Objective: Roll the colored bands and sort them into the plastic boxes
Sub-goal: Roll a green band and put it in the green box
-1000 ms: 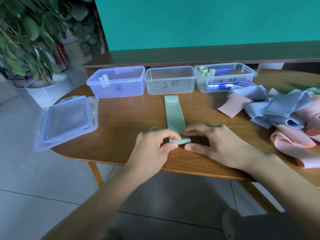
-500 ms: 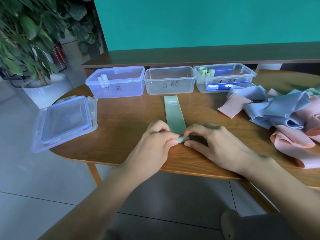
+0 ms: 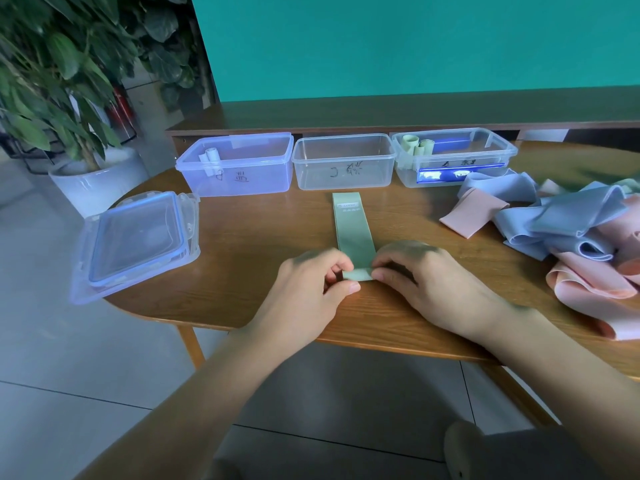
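Green band (image 3: pixel 354 233) — long axis toward boxes | near end rolled — left hand (image 3: pixel 311 289), right hand (image 3: pixel 419 282) pinch it

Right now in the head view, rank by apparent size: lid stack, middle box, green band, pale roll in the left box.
1. Lid stack, though it sits nearer the camera.
2. Middle box.
3. Green band; its near end is rolled between the hands.
4. Pale roll, clearly smallest.

Bare forearms, no sleeves visible
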The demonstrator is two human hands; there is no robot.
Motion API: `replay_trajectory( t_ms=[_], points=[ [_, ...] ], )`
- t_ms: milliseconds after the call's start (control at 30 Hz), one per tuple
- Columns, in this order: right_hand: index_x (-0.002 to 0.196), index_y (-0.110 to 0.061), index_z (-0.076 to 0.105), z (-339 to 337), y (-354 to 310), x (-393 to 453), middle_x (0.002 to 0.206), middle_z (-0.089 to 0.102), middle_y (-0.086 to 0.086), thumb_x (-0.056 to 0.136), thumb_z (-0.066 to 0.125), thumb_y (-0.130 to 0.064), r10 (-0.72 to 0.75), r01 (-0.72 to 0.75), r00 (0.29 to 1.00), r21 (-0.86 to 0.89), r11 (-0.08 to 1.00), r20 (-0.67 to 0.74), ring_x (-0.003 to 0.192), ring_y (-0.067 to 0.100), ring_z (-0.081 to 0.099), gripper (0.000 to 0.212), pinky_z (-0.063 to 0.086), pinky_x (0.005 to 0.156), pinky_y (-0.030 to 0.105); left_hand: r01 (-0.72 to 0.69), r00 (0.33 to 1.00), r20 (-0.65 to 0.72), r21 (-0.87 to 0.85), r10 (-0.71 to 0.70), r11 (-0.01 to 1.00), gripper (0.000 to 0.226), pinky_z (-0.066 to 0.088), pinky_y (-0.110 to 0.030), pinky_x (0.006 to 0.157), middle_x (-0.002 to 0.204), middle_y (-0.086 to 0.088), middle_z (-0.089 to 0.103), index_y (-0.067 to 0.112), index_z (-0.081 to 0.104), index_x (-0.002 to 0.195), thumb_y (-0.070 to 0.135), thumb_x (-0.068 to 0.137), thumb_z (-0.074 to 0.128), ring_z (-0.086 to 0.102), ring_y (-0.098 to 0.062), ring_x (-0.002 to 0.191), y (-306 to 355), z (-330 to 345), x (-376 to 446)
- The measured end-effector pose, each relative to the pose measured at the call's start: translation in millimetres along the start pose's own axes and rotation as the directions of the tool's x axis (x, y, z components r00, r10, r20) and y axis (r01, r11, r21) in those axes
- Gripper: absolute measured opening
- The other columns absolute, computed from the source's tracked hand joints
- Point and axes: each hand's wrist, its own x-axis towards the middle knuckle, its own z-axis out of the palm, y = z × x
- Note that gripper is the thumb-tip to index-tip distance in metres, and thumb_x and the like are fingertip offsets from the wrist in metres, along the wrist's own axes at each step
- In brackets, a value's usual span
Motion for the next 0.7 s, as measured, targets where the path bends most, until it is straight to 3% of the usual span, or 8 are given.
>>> replay_trajectory(
  t_ms=[133,300,500,700],
  points=[
    [0.095,-0.018,0.068,0,2,7,0.097,0.063,-0.009,0.102,0.056,-0.032,0.01,-0.01,1.0,-0.022,1.0,0.008,0.094,0.014,0.059,0.019,0.05,0.085,0.042,-0.014,1.0,-0.002,0.023,0.014,1.0,0.019,0.038,-0.002,0.07,0.094,0.021,0.058,0.028,0.07,0.111,0.034,0.093,0.068,0.055,0.004,0.083,0,1,4],
    [0.107,-0.017,0.073,-1,-1,7,0.118,0.065,-0.008,0.101,0.05,-0.04,0.009,-0.011,1.0,-0.141,0.99,-0.02,0.11,0.019,0.059,0.032,0.054,0.086,0.045,-0.066,0.997,-0.042,0.013,0.066,0.998,0.019,0.034,0.003,0.078,0.104,0.01,0.063,0.021,0.075,0.111,0.024,0.092,0.07,0.052,0.001,0.085,-8,3,13],
    [0.112,-0.018,0.074,0,2,5,0.109,0.07,-0.008,0.093,0.072,-0.027,-0.044,0.041,0.996,-0.05,0.998,-0.078,0.103,0.01,0.063,0.021,0.048,0.094,0.027,-0.099,0.992,-0.079,0.019,0.1,0.995,0.017,0.03,0.005,0.081,0.103,0.005,0.066,0.018,0.078,0.107,0.023,0.093,0.07,0.058,-0.005,0.088,-12,5,20],
    [0.108,-0.018,0.075,1,4,7,0.103,0.071,-0.009,0.091,0.074,-0.021,-0.051,0.051,0.994,-0.004,0.999,-0.094,0.097,0.007,0.062,0.017,0.046,0.091,0.02,-0.093,0.995,-0.045,-0.022,0.092,0.995,0.027,0.04,-0.005,0.078,0.101,0.019,0.06,0.028,0.072,0.114,0.032,0.088,0.075,0.054,0.002,0.09,-8,1,17]
  ],
)
